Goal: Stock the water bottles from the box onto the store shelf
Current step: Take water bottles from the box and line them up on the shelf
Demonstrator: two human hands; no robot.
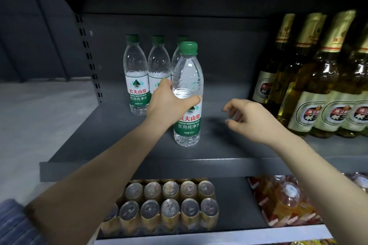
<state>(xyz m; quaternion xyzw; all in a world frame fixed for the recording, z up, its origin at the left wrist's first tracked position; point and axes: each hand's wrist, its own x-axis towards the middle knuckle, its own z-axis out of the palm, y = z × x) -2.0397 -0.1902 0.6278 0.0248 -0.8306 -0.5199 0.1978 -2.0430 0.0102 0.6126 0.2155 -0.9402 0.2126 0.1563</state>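
Observation:
My left hand [169, 103] grips a clear water bottle [187, 77] with a green cap and green label, standing upright on the grey shelf [229, 145]. Three more water bottles stand in a row behind it near the shelf's back: one at the left [136, 77], one in the middle [158, 65], and one [180, 39] mostly hidden by the held bottle. To the right of the held bottle my right hand [251, 119] hovers above the shelf with fingers loosely curled, holding nothing. The box is out of view.
Several tall beer bottles [318, 77] with gold foil necks crowd the shelf's right side. On the shelf below sit a pack of gold cans [169, 205] and wrapped bottles [286, 201]. A slotted upright [89, 59] bounds the shelf on the left.

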